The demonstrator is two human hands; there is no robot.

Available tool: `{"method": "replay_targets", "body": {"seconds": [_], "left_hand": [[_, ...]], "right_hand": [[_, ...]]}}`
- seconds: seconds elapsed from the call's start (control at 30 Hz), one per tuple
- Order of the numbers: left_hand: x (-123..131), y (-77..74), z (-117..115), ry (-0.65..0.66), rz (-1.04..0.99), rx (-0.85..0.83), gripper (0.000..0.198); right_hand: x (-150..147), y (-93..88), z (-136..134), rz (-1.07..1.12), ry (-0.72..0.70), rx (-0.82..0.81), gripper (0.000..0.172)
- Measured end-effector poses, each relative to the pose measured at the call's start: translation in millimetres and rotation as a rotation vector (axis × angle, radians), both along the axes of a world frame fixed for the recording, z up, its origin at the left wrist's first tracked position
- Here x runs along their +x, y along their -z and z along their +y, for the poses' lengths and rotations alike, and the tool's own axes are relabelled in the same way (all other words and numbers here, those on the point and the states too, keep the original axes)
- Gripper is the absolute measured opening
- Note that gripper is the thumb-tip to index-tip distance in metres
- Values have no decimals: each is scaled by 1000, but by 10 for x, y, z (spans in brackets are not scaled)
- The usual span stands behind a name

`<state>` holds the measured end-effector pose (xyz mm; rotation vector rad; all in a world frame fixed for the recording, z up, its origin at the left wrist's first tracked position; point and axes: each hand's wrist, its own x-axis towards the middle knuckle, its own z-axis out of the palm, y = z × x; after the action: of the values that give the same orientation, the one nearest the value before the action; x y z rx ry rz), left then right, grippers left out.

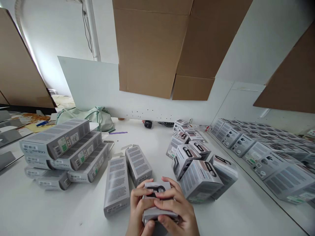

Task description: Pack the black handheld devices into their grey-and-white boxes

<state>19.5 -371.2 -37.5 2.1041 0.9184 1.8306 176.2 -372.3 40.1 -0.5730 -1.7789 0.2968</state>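
Observation:
Between my two hands, low in the middle of the view, is a small grey product box point(157, 213) with a dark picture on its top. My left hand point(141, 206) wraps its left side, fingers bent over the top face. From the right, my right hand point(178, 208) grips the same box, its fingers lying across the top. Much of the box is covered by my fingers. Just left of my hands, two grey cartons with printed text lie on the table, a nearer carton point(117, 186) and a farther carton point(138, 164).
A stack of grey cartons point(61, 144) stands on the left. Several finished-looking boxes point(201, 180) stand upright on the right, with rows of boxes point(265, 160) beyond. A pale green bag point(85, 116) lies at the back of the white table point(81, 213). Cardboard point(152, 46) hangs ahead.

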Motion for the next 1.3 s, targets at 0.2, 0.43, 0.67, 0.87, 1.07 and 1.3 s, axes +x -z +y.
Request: {"method": "replay_targets", "body": {"seconds": [0.2, 0.43, 0.67, 0.87, 1.07, 1.3], "left_hand": [[-7, 134, 27, 63, -32, 5, 69], [-387, -520, -108, 235, 358, -165, 67], [-732, -711, -171, -72, 315, -286, 72], [-964, -457, -187, 126, -142, -655, 64], [-1090, -659, -331, 169, -274, -831, 72], [-954, -811, -382, 24, -311, -718, 73]], "right_hand": [[-7, -261, 30, 223, 78, -399, 25], [-278, -499, 812, 141, 46, -661, 57], [-794, -207, 2124, -86, 408, -732, 33], [-895, 223, 2721, -260, 543, -762, 37], [-878, 330, 2902, -292, 516, -717, 35], [-962, -48, 2778, -10, 451, -696, 31]]}}
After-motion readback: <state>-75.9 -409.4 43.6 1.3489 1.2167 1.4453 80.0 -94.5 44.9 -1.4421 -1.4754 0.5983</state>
